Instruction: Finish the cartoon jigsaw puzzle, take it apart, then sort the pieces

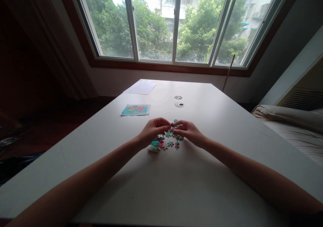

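Observation:
Both my arms reach out over a white table. My left hand and my right hand meet above a small heap of teal, pink and yellow jigsaw pieces. Each hand has its fingers pinched together, and small puzzle pieces show between the fingertips where the hands meet. Loose pieces lie scattered just under and in front of the hands.
A colourful picture card lies on the table to the left, beyond the hands. A white sheet of paper sits at the far edge. Two small round objects rest mid-table. A bed stands at the right, a window behind.

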